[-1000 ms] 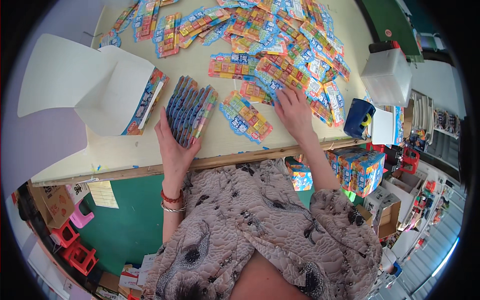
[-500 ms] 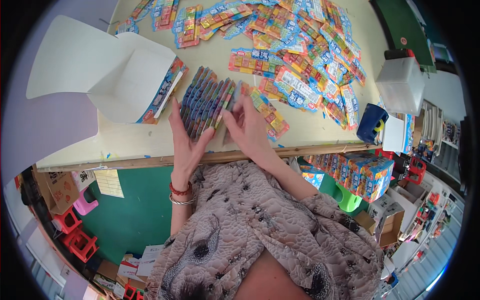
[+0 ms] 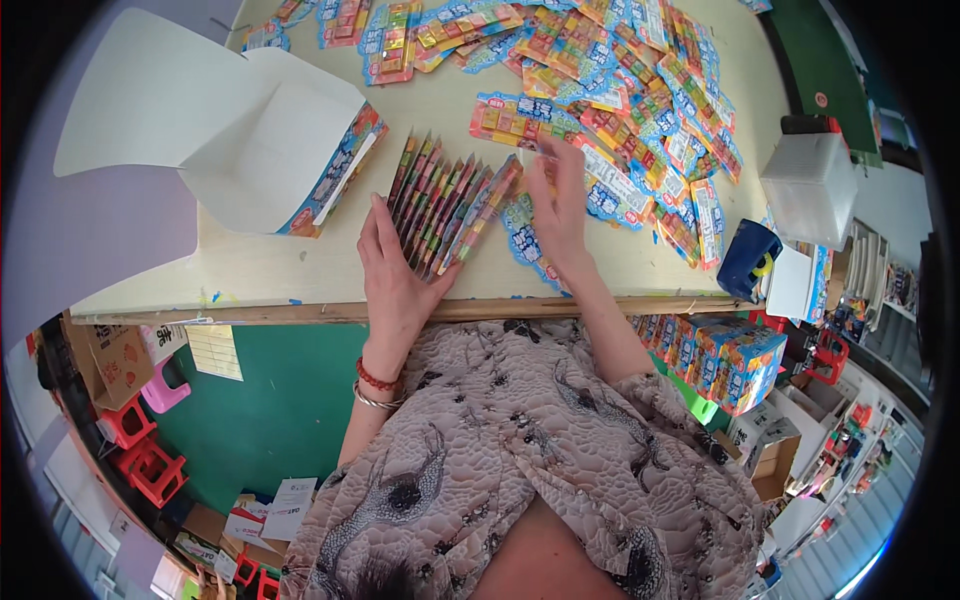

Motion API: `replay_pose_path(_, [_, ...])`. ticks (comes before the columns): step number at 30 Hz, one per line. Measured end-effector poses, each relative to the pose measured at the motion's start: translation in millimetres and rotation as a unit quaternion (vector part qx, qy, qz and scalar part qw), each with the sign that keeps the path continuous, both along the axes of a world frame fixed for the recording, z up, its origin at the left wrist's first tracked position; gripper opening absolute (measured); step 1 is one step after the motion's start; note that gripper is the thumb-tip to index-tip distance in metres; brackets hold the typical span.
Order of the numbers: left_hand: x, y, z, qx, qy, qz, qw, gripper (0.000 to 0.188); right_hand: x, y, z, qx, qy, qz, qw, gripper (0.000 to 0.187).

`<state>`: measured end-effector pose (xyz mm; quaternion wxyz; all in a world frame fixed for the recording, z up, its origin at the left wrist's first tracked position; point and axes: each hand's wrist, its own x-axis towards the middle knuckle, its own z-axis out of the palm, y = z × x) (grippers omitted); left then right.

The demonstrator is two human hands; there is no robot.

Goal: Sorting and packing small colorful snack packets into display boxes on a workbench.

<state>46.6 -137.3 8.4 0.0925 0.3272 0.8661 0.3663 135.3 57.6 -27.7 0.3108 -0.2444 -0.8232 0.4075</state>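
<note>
My left hand [image 3: 398,280] is closed around the lower end of a row of blister packs [image 3: 440,205] with coloured square pieces on blue-edged cards. The packs stand side by side on edge, fanned slightly at the top. My right hand [image 3: 562,205] is over the near side of a loose pile of the same packs [image 3: 620,130], thumb and fingers apart; whether its fingertips touch a pack I cannot tell. Beside its wrist a single pack [image 3: 525,240] lies near the table's front edge. Left of the row lies an open white carton [image 3: 270,150] with a printed side.
A clear plastic container [image 3: 808,175] and a dark blue cup [image 3: 748,258] holding a yellow item stand at the table's right. Printed boxes [image 3: 735,360] are stacked below the table edge. Red stools [image 3: 150,470] and cardboard cartons [image 3: 115,375] are on the floor at left.
My right hand has left the row and moved right and away to the pile. The row, in my left hand, now leans differently and shows more of the coloured pieces.
</note>
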Motion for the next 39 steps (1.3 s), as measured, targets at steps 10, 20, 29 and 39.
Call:
replay_pose_path(10, [-4.5, -22.3, -26.0, 0.209, -0.156, -0.068, 0.963, 0.153, -47.9, -56.6, -14.8, -0.033, -0.025, -0.058, 0.997, 0.039])
replay_pose_path(20, [-14.9, -15.3, -34.2, 0.173, -0.048, -0.108, 0.978, 0.124, -32.1, -27.7, -2.6, -0.039, 0.010, -0.012, 0.999, 0.047])
replay_pose_path(29, [-40.5, -33.4, -25.4, 0.119, -0.108, -0.141, 0.977, 0.132, -80.5, 19.1, -1.1, -0.245, -0.091, 0.357, 0.897, 0.066])
replay_pose_path(39, [-25.6, -36.5, -24.4, 0.055, -0.076, -0.092, 0.991, 0.143, -41.0, -2.3, 1.7, -0.378, -0.022, 0.328, 0.865, 0.102])
